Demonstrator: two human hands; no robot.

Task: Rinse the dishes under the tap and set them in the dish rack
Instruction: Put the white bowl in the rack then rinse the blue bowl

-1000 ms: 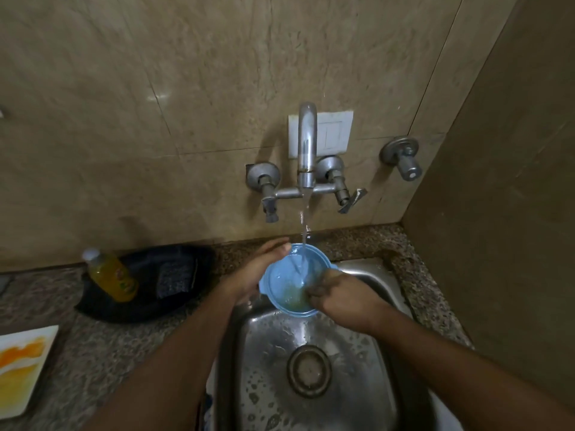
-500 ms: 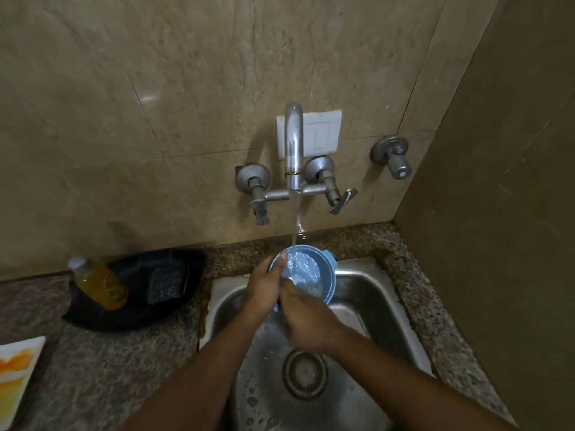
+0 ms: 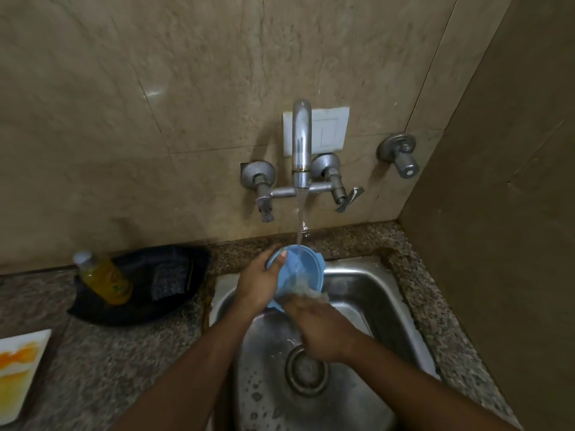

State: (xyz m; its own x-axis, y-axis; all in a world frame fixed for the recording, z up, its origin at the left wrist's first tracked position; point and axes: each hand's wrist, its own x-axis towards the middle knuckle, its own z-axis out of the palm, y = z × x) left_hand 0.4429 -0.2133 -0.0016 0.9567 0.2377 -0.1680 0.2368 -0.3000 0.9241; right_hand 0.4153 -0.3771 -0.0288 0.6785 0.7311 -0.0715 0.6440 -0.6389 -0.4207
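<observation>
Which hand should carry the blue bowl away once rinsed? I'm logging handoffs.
Left, probably: the left hand already grips the blue bowl by its rim; the right hand only rubs inside.

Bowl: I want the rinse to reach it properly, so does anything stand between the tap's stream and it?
Nothing visible does. Water from the tap falls straight into the bowl. The left hand grips its rim, the right hand is at its lower edge, both beside the stream. No rack is in view.

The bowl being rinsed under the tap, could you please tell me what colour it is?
The bowl is light blue, seen best in the head view, the only one.
</observation>
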